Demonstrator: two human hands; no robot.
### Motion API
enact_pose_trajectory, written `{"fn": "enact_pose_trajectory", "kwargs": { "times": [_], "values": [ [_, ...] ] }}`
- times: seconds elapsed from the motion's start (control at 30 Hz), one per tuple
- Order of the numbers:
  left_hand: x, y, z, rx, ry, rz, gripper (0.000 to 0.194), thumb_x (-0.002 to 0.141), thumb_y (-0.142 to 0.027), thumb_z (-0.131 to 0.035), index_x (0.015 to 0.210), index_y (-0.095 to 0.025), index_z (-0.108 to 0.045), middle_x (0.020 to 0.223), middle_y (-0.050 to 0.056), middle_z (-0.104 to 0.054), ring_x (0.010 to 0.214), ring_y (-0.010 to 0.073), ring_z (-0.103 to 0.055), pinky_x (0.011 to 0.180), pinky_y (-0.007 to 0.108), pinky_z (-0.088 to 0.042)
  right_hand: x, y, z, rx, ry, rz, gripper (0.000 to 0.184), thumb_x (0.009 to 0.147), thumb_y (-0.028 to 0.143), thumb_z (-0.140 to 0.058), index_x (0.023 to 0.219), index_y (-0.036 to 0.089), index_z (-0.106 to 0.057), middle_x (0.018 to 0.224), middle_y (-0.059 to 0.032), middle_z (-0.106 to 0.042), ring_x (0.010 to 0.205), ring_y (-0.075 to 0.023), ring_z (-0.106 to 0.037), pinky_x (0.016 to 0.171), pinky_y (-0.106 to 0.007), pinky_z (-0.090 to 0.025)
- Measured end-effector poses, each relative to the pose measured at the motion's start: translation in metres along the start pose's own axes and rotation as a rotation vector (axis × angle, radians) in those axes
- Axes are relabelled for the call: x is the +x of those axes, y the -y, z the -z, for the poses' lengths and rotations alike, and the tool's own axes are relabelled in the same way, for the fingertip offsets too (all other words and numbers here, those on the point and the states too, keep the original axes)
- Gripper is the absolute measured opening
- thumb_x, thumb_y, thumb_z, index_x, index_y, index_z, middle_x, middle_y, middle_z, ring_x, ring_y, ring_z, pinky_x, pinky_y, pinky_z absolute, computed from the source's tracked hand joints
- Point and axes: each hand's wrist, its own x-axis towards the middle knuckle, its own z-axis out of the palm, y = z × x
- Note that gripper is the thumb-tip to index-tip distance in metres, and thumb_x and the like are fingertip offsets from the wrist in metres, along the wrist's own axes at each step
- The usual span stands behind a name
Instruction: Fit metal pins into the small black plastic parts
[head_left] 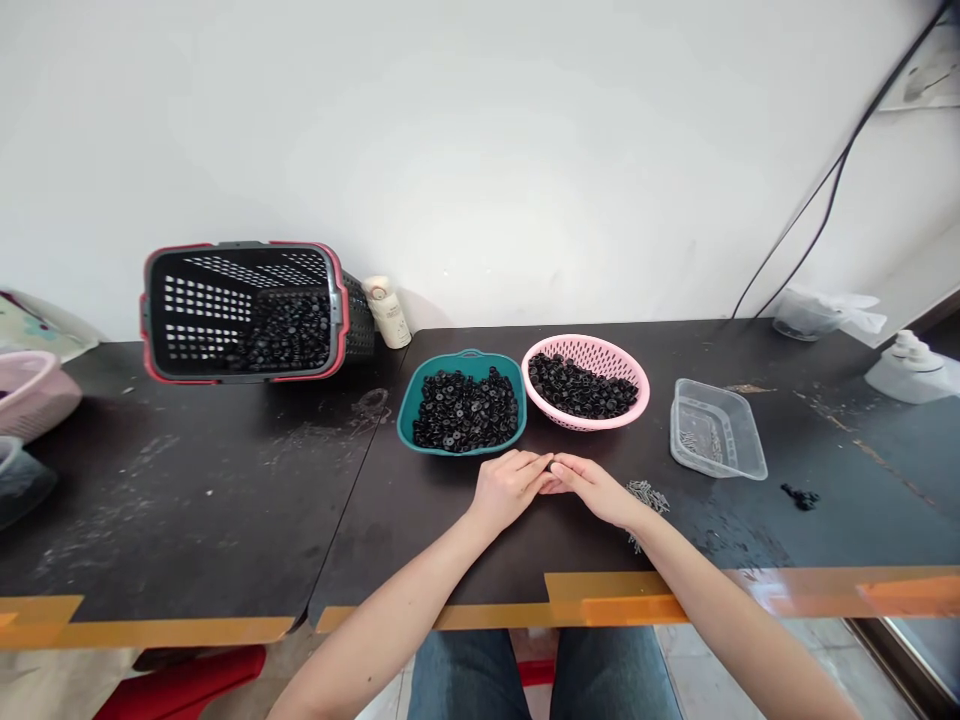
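Note:
My left hand (507,487) and my right hand (595,486) meet fingertip to fingertip over the black table (225,500), just in front of the teal bowl (459,362). Both pinch together around something small and dark that I cannot make out. The teal bowl holds several small black round parts (465,410). To its right a pink perforated basket (585,350) holds more of the same black parts. A small pile of thin metal screws (647,492) lies beside my right wrist.
A clear plastic tray (716,440) lies at the right. A black-and-red basket (247,310) lies tipped on its side at the back left with black parts inside, a small bottle (388,311) next to it. Orange tape (615,600) marks the table's front edge.

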Motion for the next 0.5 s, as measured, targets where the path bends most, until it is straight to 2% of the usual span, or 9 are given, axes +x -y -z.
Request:
{"fn": "enact_pose_trajectory", "kwargs": {
  "times": [0.1, 0.2, 0.3, 0.37, 0.5],
  "values": [
    [0.0004, 0.0018, -0.0013, -0.008, 0.063, 0.012, 0.026, 0.092, -0.029, -0.052, 0.112, -0.018, -0.064, 0.092, 0.003, -0.072, 0.079, 0.0139, -0.064, 0.069, 0.025, -0.052, 0.0011, -0.0061, -0.0024, -0.094, -0.066, 0.020, 0.030, 0.094, 0.045, -0.047, 0.098, 0.017, -0.058, 0.091, -0.0048, -0.064, 0.088, -0.0186, -0.064, 0.085, -0.037, -0.053],
    [0.0008, 0.0010, -0.0027, -0.019, 0.131, 0.045, 0.028, 0.093, -0.030, -0.050, 0.115, -0.017, -0.062, 0.096, 0.004, -0.071, 0.084, 0.0152, -0.065, 0.071, 0.026, -0.053, 0.0016, -0.0076, -0.0030, -0.344, -0.143, 0.063, 0.027, 0.096, 0.042, -0.043, 0.091, 0.018, -0.055, 0.083, -0.0031, -0.062, 0.080, -0.0176, -0.063, 0.077, -0.033, -0.051],
    [0.0011, -0.0010, -0.0024, -0.018, 0.140, 0.083, 0.029, 0.093, -0.031, -0.050, 0.117, -0.018, -0.061, 0.097, 0.004, -0.070, 0.086, 0.0153, -0.066, 0.071, 0.026, -0.053, 0.0016, -0.0052, -0.0041, -0.587, -0.204, 0.150, 0.025, 0.098, 0.035, -0.038, 0.084, 0.019, -0.051, 0.075, -0.0010, -0.057, 0.071, -0.0160, -0.056, 0.070, -0.030, -0.045],
    [0.0013, -0.0018, -0.0017, -0.024, 0.129, 0.102, 0.030, 0.092, -0.031, -0.050, 0.117, -0.019, -0.061, 0.098, 0.003, -0.070, 0.086, 0.0151, -0.066, 0.071, 0.026, -0.053, 0.0014, -0.0042, -0.0049, -0.654, -0.223, 0.193, 0.024, 0.098, 0.033, -0.038, 0.081, 0.020, -0.049, 0.075, -0.0005, -0.054, 0.070, -0.0157, -0.053, 0.067, -0.029, -0.042],
    [0.0019, -0.0023, -0.0004, -0.076, 0.128, 0.127, 0.029, 0.092, -0.032, -0.050, 0.115, -0.020, -0.062, 0.098, 0.002, -0.070, 0.085, 0.0143, -0.066, 0.070, 0.025, -0.053, 0.0018, -0.0070, -0.0062, -0.647, -0.244, 0.212, 0.024, 0.098, 0.033, -0.037, 0.081, 0.020, -0.049, 0.074, 0.0000, -0.052, 0.069, -0.0154, -0.051, 0.066, -0.028, -0.040]
  ]
}}
